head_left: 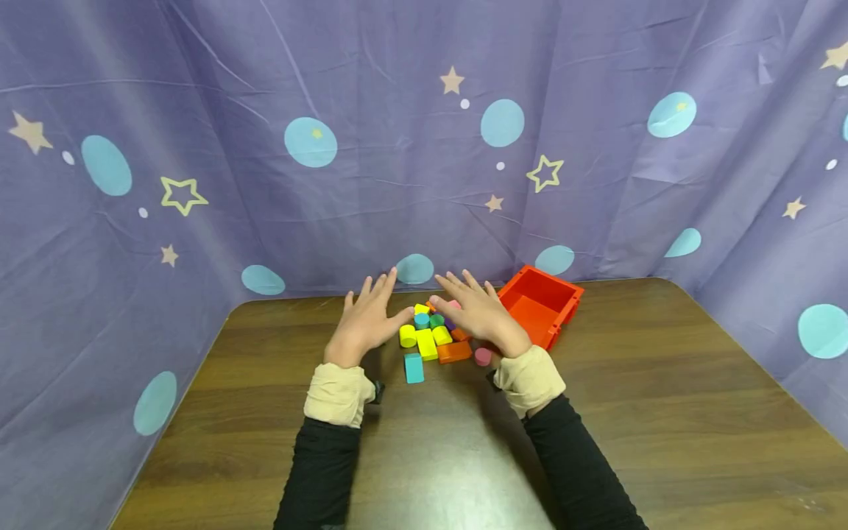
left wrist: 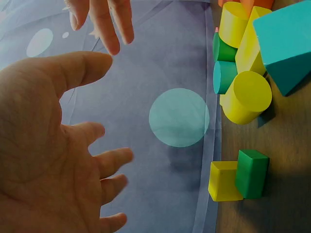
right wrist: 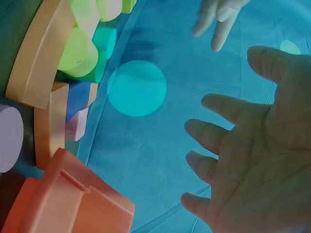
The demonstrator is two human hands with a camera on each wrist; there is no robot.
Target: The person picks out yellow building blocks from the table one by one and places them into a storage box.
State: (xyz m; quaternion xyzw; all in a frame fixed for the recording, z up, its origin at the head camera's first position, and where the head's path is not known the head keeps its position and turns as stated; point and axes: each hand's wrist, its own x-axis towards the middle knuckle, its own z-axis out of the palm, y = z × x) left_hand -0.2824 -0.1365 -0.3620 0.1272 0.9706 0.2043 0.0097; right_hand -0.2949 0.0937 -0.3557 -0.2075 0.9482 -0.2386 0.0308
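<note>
My left hand [head_left: 366, 322] hovers over the table at the left of a pile of toy blocks, fingers spread and holding nothing. Opposite it, my right hand [head_left: 478, 313] is spread above the right side of the pile, also holding nothing, and hides some blocks. The pile includes a yellow block [head_left: 427, 344], a yellow cylinder [head_left: 407, 336], an orange block [head_left: 455, 352] and a teal block [head_left: 414, 368] nearest me. A pink cylinder [head_left: 483, 357] lies below the right hand. In the left wrist view, a green block [left wrist: 251, 174] stands against a small yellow block [left wrist: 224, 182].
An empty red bin [head_left: 539, 302] sits tilted in angle at the right of the pile, near the table's back edge. The brown wooden table [head_left: 245, 442] ends at a purple curtain [head_left: 397, 147] with stars and dots, which hangs behind and along both sides.
</note>
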